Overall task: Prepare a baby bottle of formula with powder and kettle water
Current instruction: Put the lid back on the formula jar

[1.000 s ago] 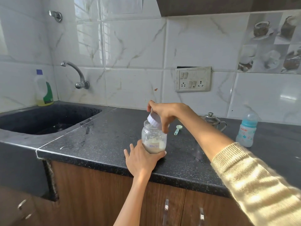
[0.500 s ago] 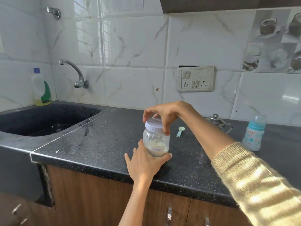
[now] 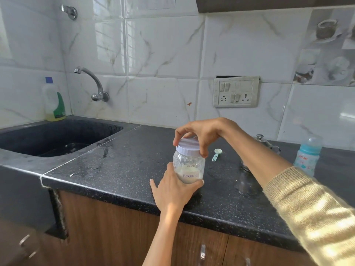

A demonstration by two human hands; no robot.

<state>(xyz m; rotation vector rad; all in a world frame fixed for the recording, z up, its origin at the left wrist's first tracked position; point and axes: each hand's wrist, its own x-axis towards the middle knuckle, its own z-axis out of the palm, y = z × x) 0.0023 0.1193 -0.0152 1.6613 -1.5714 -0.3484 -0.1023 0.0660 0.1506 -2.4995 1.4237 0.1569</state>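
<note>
Risk: left hand (image 3: 173, 191) cups jar (image 3: 188, 166) near counter (image 3: 123, 166) edge, right hand (image 3: 199, 134) pinches lid (image 3: 187, 146); a slip while twisting could spill powder.

Bright daylight, glossy tile glare, wide-angle edge distortion

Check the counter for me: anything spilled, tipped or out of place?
One thing: a pale wet-looking patch on the countertop near the kettle, at, may be spilled water. Otherwise the formula jar stands upright with its lid level, and the scoop and baby bottle look fine.
</note>
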